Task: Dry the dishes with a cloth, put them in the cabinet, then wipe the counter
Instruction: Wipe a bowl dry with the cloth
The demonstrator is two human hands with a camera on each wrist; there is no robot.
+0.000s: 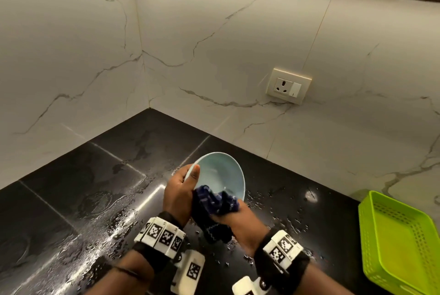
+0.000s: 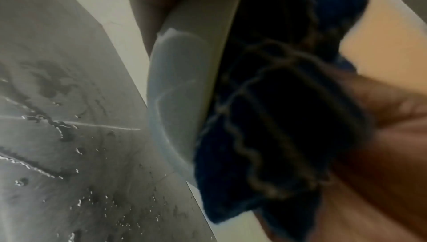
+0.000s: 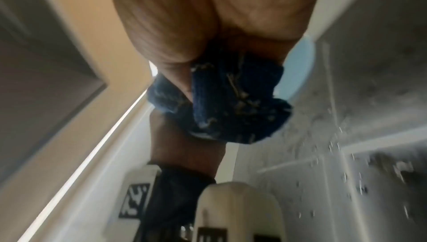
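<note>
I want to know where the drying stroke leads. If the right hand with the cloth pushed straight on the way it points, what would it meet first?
Most likely the inside of the pale blue bowl, which the left hand holds tilted. The right hand already has the dark blue cloth at its near rim; depth is unclear.

The black tiled worktop is wet, with water drops and streaks across its middle and front. A lime green perforated basket sits at its right edge.
</note>
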